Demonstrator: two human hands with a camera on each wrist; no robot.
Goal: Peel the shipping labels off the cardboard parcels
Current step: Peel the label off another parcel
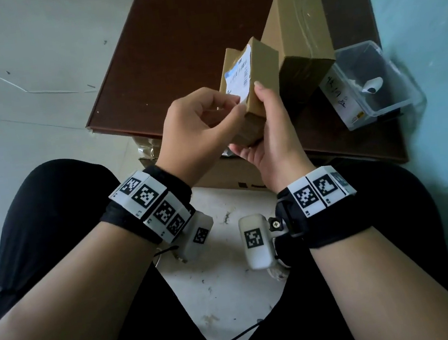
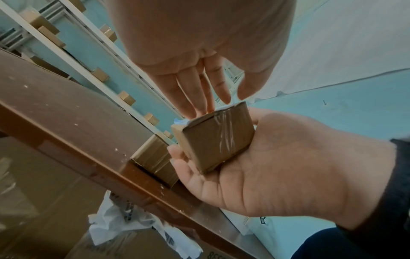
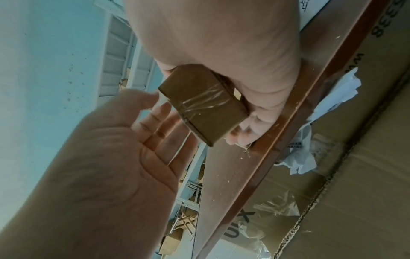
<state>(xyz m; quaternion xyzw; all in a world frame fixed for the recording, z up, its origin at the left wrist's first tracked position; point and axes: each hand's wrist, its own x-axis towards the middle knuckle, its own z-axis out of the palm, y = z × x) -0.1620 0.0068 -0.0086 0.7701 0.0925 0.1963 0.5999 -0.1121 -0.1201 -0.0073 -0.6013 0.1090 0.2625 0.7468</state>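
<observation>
A small brown cardboard parcel [image 1: 260, 69] stands on end above the table's near edge, gripped in my right hand [image 1: 267, 119] with the thumb on its right side and the fingers under it. A white shipping label [image 1: 239, 74] runs down its left face. My left hand [image 1: 239, 105] pinches the label's lower corner between thumb and forefinger. In the left wrist view the left hand's fingertips [image 2: 224, 98] meet the parcel's [image 2: 217, 138] top edge, where a white label edge shows. The right wrist view shows the parcel's taped end [image 3: 204, 106] in my right hand [image 3: 261, 91].
A larger taped parcel [image 1: 300, 41] leans on the dark brown table top [image 1: 174, 48] just behind. A clear plastic box [image 1: 370, 81] with a white item sits at the right. A big carton [image 1: 226, 175] and crumpled plastic [image 2: 124, 224] lie under the table. Racks of boxes [image 2: 104, 75] stand beyond.
</observation>
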